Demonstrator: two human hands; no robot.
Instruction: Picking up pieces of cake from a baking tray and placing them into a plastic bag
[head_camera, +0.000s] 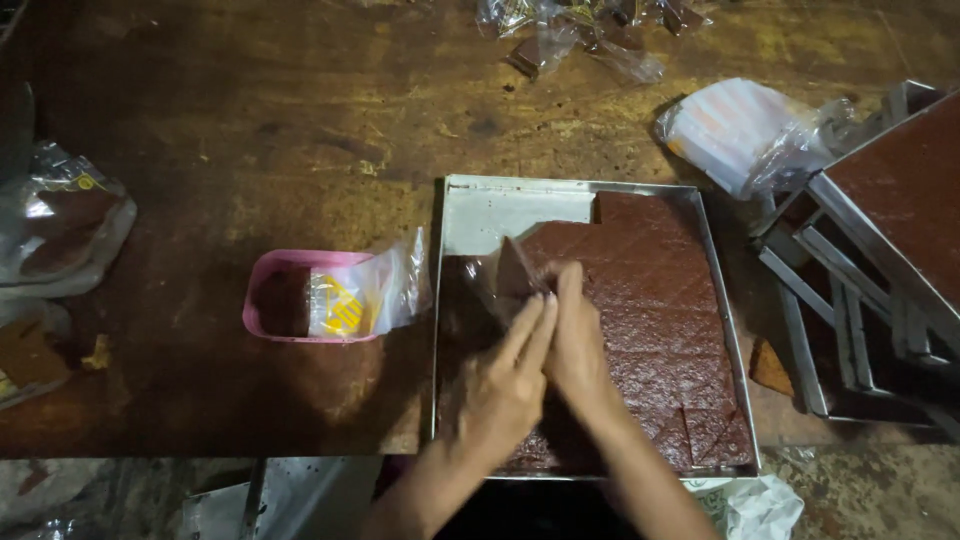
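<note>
Both my left hand (500, 385) and right hand (578, 350) pinch a clear wrapper (500, 275) around a brown slab piece at the tray's (500, 205) 10 o'clock (sticky); loose film may tear or slip.

Left hand (500, 385) and right hand (578, 345) press side by side, fingers extended forward together.

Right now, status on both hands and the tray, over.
Left hand and right hand together on a clear wrapper with a brown piece. Metal tray of scored brown slab beneath, top-left corner bare. Nothing obstructing.
</note>
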